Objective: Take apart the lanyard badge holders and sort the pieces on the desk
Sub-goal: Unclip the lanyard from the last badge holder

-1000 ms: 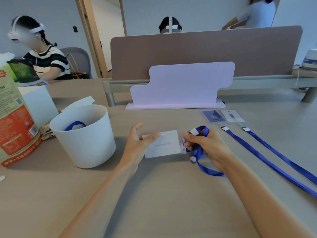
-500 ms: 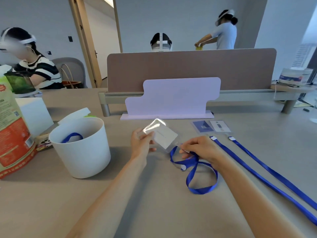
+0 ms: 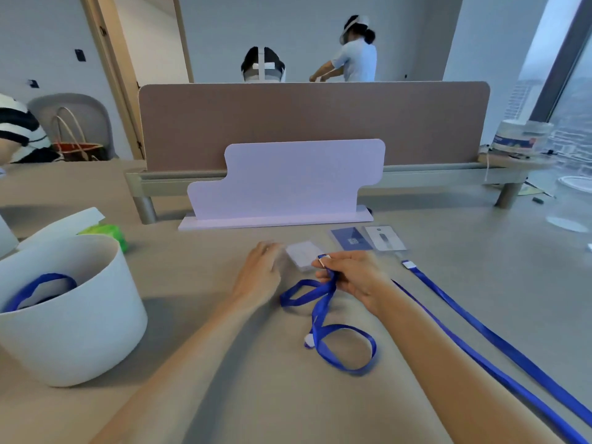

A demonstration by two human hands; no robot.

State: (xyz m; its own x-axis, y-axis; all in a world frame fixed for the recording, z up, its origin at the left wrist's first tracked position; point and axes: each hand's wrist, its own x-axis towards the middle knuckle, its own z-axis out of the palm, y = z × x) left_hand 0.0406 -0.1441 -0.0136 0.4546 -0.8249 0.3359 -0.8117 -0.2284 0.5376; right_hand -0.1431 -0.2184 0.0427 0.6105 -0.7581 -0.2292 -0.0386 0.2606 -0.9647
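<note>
My right hand [image 3: 350, 278] pinches the clip end of a blue lanyard [image 3: 323, 318], whose ribbon loops down onto the desk toward me. My left hand [image 3: 259, 272] rests beside a clear badge holder [image 3: 302, 255] with a white card in it; its fingers touch the holder's left edge, blurred. The holder lies flat, just beyond the right hand's fingertips. Two more badge holders, a blue one [image 3: 350, 239] and a white one [image 3: 384, 237], lie side by side further right. Two straight blue lanyards [image 3: 499, 344] run from there toward the near right corner.
A white bucket [image 3: 80, 318] at the left holds another blue lanyard. A lilac stand [image 3: 285, 184] and a brown divider [image 3: 314, 123] close off the far side. A clear container [image 3: 573, 203] sits at far right. People work beyond the divider and at far left.
The badge holder, held up in my left hand before, now lies on the desk apart from the lanyard. My right hand keeps the lanyard's clip end. The camera has tilted up and right.
</note>
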